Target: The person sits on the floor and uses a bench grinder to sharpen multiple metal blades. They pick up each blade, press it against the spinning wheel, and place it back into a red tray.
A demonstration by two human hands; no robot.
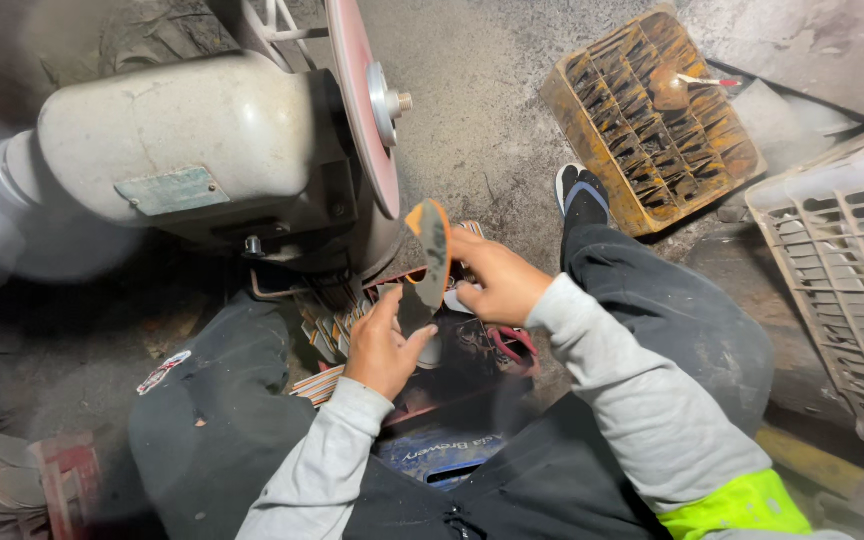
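I hold a grey shoe sole with an orange edge upright in both hands. My left hand grips its lower end and my right hand holds its right side. The sole's top sits just below the rim of a pink grinding disc on a large grey bench grinder motor. Whether sole and disc touch I cannot tell. Below my hands lies a pile of more soles.
A rusty orange crate lies on the grey floor at the upper right. A white plastic crate stands at the right edge. My legs in dark trousers flank the pile, one foot stretched forward. More stacked soles lie lower left.
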